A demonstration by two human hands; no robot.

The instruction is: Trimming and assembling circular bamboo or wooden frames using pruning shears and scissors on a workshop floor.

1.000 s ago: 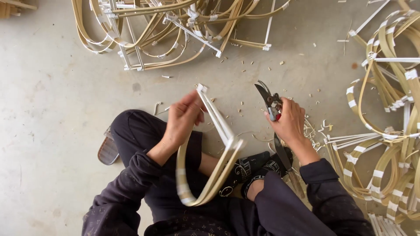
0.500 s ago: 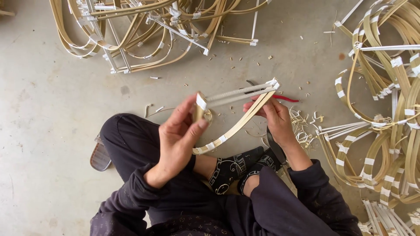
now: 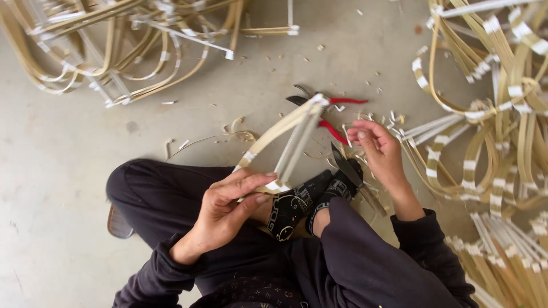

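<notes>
While we sit on the concrete floor (image 3: pixel 68 171), our left hand (image 3: pixel 228 205) pinches the taped end of a bent cane strip bundle (image 3: pixel 288 140), which slants up and away from it. Our right hand (image 3: pixel 377 149) hovers apart, fingers loosely curled, holding nothing. Red-handled cutters (image 3: pixel 331 114) lie on the floor just beyond both hands.

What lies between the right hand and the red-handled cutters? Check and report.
Nothing solid blocks the way. The right hand hovers open just right of the red-handled cutters on the floor; only small offcuts lie between. The left hand holds the taped cane bundle beside them.
</notes>
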